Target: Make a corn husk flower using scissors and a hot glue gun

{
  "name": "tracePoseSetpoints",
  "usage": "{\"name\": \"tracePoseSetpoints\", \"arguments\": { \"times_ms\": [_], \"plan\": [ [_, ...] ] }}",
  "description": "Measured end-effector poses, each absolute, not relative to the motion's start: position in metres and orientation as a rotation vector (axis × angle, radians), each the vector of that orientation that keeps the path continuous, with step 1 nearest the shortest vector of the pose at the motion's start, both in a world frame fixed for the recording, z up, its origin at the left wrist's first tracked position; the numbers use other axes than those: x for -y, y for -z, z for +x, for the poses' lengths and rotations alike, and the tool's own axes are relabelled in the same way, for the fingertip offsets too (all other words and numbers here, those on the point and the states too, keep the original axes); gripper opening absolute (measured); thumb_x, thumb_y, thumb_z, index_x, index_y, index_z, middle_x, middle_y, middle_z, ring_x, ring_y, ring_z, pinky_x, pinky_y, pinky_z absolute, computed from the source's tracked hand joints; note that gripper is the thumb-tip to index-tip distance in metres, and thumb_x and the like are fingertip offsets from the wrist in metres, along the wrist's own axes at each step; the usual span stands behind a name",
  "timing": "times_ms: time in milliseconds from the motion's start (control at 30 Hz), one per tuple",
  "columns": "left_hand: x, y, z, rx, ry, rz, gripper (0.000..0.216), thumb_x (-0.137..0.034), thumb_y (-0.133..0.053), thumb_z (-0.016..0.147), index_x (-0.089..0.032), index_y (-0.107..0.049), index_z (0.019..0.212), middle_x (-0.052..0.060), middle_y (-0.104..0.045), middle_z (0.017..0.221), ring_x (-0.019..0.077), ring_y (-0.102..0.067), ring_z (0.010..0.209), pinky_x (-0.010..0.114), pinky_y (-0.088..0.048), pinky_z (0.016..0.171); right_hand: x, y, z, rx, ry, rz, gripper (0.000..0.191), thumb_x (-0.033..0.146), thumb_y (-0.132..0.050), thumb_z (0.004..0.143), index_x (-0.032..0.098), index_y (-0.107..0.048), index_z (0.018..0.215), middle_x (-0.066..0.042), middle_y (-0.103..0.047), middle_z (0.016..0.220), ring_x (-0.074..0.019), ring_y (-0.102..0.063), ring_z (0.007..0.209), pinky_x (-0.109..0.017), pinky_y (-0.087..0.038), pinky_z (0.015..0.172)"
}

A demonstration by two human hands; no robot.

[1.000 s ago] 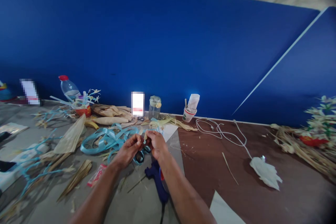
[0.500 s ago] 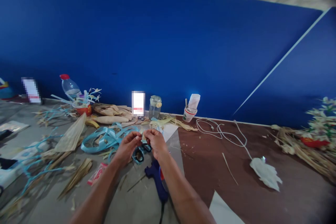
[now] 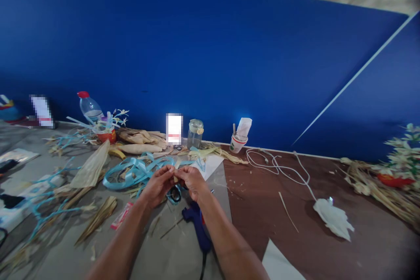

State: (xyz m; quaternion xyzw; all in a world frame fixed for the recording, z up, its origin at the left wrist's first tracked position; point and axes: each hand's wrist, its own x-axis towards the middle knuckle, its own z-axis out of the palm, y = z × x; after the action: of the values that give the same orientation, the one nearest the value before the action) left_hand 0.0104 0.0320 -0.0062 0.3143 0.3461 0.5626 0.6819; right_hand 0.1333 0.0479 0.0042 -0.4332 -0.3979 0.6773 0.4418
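My left hand (image 3: 159,184) and my right hand (image 3: 193,180) meet over the middle of the table, fingertips pinched together. Between them is a small pale strip of dried husk (image 3: 177,164), its lower part covered by the fingers. Just under the hands lie scissors (image 3: 175,194), with a dark handle loop showing and the rest hidden. A coil of light blue ribbon (image 3: 123,175) is to the left of my left hand. Below my right wrist rests a dark blue glue gun (image 3: 198,227), partly behind the forearm.
Dried husks (image 3: 141,142), a lit phone (image 3: 174,129), a glass jar (image 3: 195,134) and a paper cup (image 3: 237,143) line the blue partition (image 3: 210,52). Blue-wrapped stems (image 3: 42,210) and a power strip (image 3: 19,210) are at left. A white cable (image 3: 277,168) lies at right.
The pale strip now shows more, standing up between my fingertips. My hands have shifted and turned slightly, covering one of the scissors' loops. The whole view has moved a little.
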Motion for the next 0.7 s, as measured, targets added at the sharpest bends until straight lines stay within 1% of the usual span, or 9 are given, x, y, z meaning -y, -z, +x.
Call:
{"name": "tracePoseSetpoints", "arguments": {
  "times_ms": [167, 333, 533, 700],
  "plan": [
    [-0.0324, 0.0057, 0.0125, -0.805, -1.298, 0.726, 0.024, -0.031, -0.078, 0.067, -0.014, -0.061, 0.066, -0.002, -0.054, 0.056, 0.0096, -0.053, 0.055, 0.021, -0.046, 0.058, -0.0489, -0.0052, 0.1360, 0.999, -1.689, -1.081, 0.019, 0.029, -0.072, 0.056, 0.017, -0.057, 0.057, 0.007, -0.051, 0.046, -0.0063, -0.036, 0.043, -0.022, -0.024, 0.046],
    [-0.0321, 0.0031, 0.0149, -0.875, -1.306, 0.681, 0.026, -0.028, -0.082, 0.061, -0.014, -0.061, 0.066, -0.004, -0.055, 0.056, 0.0069, -0.050, 0.050, 0.020, -0.045, 0.056, -0.0484, -0.0050, 0.1372, 1.114, -1.617, -1.086, 0.009, 0.021, -0.065, 0.056, 0.018, -0.057, 0.058, 0.007, -0.050, 0.048, -0.0071, -0.038, 0.046, -0.021, -0.028, 0.048],
    [-0.0312, 0.0023, 0.0162, -0.882, -1.289, 0.669, 0.030, -0.030, -0.084, 0.058, -0.014, -0.060, 0.065, -0.003, -0.055, 0.056, 0.0081, -0.051, 0.051, 0.021, -0.045, 0.056, -0.0483, 0.0001, 0.1348, 1.257, -1.427, -1.154, 0.002, 0.019, -0.057, 0.058, 0.018, -0.056, 0.057, 0.006, -0.050, 0.052, -0.0092, -0.041, 0.051, -0.022, -0.033, 0.052],
    [-0.0326, 0.0059, 0.0148, -0.871, -1.287, 0.678, 0.029, -0.030, -0.083, 0.058, -0.014, -0.061, 0.065, -0.003, -0.055, 0.056, 0.0080, -0.051, 0.051, 0.021, -0.045, 0.056, -0.0491, 0.0016, 0.1346, 1.354, -1.303, -1.144, 0.002, 0.018, -0.056, 0.058, 0.020, -0.055, 0.057, 0.006, -0.051, 0.055, -0.0111, -0.044, 0.055, -0.023, -0.036, 0.055]
  ]
}}
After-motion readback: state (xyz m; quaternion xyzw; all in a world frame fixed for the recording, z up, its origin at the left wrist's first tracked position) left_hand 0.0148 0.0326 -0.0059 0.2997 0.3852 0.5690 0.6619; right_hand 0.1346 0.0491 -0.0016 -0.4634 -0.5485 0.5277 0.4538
